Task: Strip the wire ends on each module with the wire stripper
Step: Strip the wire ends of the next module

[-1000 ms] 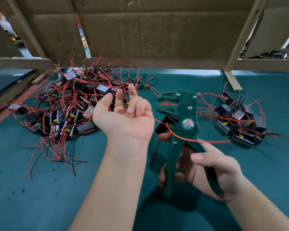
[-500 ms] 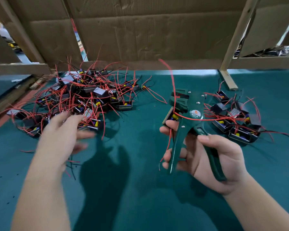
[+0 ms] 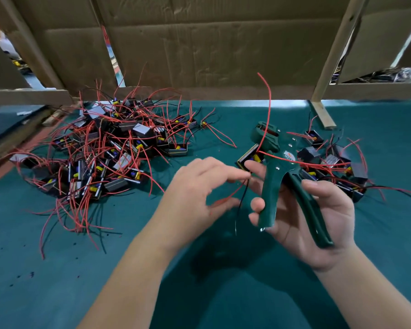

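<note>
My right hand (image 3: 330,210) grips the green wire stripper (image 3: 269,186) by its handles, jaws pointing up and away. Its fingertips also hold a small black module (image 3: 248,156) against the left side of the tool. One red wire from this module arcs upward and another runs right across the tool. A red and a black wire hang down from it. My left hand (image 3: 195,186) hovers just left of the tool with fingers spread, index fingertip at the hanging wires, thumb below them. No grip on them shows.
A large heap of modules with red and black wires (image 3: 109,153) lies at the left on the teal mat (image 3: 57,269). A smaller group of modules (image 3: 330,162) sits right of the tool. Cardboard panels (image 3: 211,51) and a wooden post (image 3: 323,115) close the back.
My left hand swung out to the left heap and has come back to the wires beside the tool. The right hand kept the stripper and the module.
</note>
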Tool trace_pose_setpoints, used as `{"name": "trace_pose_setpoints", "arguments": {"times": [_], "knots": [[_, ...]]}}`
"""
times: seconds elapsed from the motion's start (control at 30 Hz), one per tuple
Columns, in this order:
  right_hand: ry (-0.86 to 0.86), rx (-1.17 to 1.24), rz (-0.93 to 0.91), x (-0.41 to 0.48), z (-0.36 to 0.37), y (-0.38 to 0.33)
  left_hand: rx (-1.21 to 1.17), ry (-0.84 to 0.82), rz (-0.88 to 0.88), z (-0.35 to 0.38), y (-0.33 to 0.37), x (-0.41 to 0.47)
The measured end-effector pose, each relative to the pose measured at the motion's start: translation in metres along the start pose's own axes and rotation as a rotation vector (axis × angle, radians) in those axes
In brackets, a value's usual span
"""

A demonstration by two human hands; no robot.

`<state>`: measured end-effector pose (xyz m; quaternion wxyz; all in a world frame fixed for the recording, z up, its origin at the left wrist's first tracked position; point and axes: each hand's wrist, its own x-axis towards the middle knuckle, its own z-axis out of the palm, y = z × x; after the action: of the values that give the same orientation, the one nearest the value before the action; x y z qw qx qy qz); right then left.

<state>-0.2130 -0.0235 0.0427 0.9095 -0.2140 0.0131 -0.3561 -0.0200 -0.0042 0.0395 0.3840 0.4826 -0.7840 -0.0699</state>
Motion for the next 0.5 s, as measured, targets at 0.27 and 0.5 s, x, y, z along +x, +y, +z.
{"name": "trace_pose_setpoints", "arguments": {"times": [0.27, 0.5], "knots": [[0.043, -0.031, -0.001, 0.003, -0.003, -0.001, -0.491, 0.302, -0.038, 0.014, -0.004, 0.016], [0.105, -0.166, -0.09, 0.0, -0.011, -0.001, -1.5, 0.588, -0.53, -0.011, -0.026, 0.01]]}}
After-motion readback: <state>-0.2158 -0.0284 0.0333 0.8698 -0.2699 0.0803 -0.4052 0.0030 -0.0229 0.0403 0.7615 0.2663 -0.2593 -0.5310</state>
